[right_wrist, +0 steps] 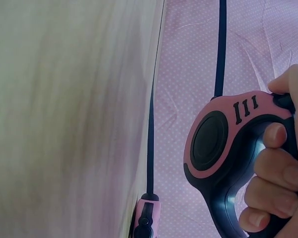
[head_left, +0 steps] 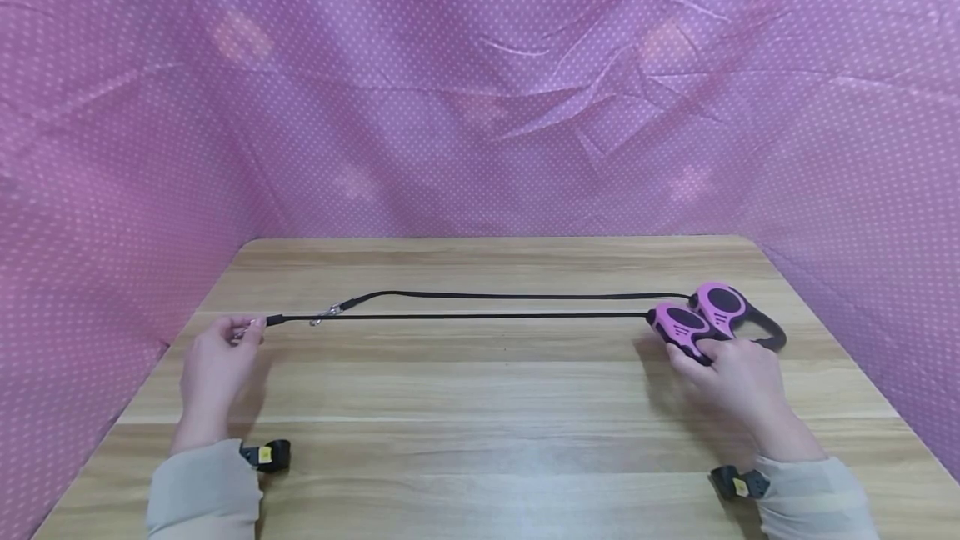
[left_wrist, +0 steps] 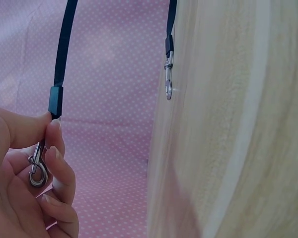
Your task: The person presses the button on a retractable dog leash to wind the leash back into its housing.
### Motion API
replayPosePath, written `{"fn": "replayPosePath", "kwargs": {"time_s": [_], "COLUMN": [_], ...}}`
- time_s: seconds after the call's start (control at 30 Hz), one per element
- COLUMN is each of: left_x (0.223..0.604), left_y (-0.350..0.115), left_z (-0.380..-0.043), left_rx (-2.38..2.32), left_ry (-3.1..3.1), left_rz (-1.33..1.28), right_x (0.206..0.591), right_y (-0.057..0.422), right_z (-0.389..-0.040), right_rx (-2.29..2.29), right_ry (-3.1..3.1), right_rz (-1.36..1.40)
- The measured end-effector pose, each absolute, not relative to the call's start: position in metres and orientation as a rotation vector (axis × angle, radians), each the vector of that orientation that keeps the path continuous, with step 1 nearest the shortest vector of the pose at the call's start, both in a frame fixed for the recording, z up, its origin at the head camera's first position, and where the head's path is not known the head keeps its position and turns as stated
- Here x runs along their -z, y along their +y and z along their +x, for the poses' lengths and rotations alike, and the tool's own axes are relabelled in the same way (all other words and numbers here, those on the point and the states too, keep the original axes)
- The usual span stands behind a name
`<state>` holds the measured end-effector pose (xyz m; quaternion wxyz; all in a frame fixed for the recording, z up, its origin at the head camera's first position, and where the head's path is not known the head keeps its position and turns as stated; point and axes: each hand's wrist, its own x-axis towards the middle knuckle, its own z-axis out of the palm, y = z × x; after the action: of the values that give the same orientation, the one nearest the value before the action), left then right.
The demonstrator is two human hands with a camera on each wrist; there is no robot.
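Observation:
My right hand grips the handle of a pink and black retractable dog leash, fingers wrapped round the black loop and the thumb at its top. From its case a black strap runs taut to the left. At that strap's end, my left hand pinches the metal snap hook by its top, thumb against forefinger. Behind lies a second pink and black retractable leash, with its strap drawn out along the table and its own snap hook resting on the wood.
The light wooden table has rounded far corners. Pink dotted cloth hangs behind it and along both sides. A black wrist strap with a small device sits at the left sleeve, another device at the right.

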<state>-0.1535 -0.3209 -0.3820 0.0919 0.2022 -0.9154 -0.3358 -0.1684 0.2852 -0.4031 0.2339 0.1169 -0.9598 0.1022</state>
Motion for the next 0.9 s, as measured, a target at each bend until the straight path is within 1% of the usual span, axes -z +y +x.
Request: {"fn": "replayPosePath", "kwargs": {"time_s": [0.5,0.9], "left_x": [0.3815,0.3813], "left_y": [-0.3220,-0.3184], "left_z": [-0.1554,-0.1542], "left_rx": [0.977,0.992], "left_ry": [-2.710,-2.713], "left_rz": [0.595,0.576], "right_x": [0.4015,0.4048], "right_y": [0.2835,0.2816], "right_z": [-0.1672,-0.1682], "right_rx": [-0.272,-0.285], "right_ry": [-2.642,-2.528], "right_rz": [0.308,0.408]}}
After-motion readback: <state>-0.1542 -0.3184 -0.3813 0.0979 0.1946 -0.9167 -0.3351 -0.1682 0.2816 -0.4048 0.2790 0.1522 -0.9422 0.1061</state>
